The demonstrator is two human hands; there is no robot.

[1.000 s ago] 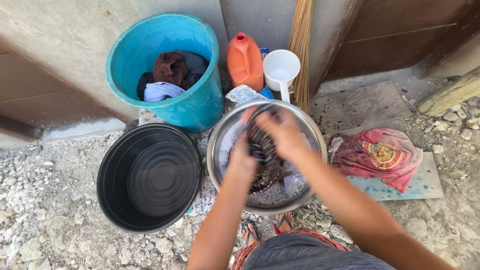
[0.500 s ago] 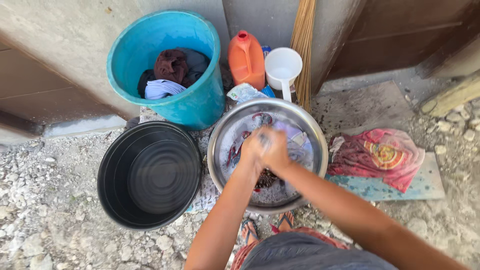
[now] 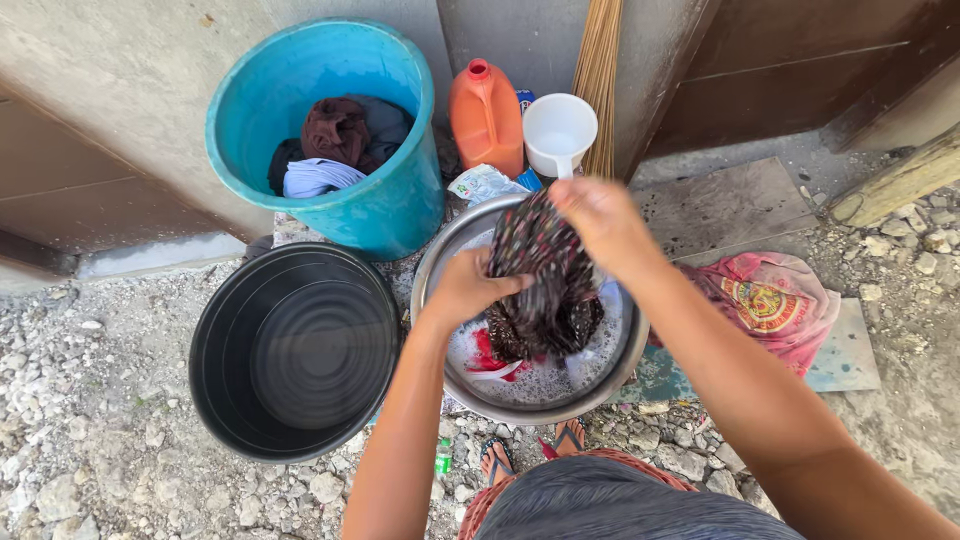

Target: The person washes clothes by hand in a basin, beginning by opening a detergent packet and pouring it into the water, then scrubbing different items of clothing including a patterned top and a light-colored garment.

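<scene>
Now the person is lifting a dark patterned garment out of the suds, and both hands are clamped on it. The right hand is gripping its upper end, raised above the far rim of the metal basin, while the left hand is closing around its middle, lower and nearer the body. So the cloth's long axis is running from the right hand down and toward the person, its wet tail trailing in the foam beside something red. The left hand is sitting nearer that soaking end.

Behind the basin, against the wall, an orange jug with a red cap is standing upright, a white scoop just beside it, and a crumpled pale packet is lying between jug and basin, something blue tucked behind. A teal bucket is holding bundled clothes; a black tub is sitting left of the basin. A red printed cloth is lying on a board to the right.
</scene>
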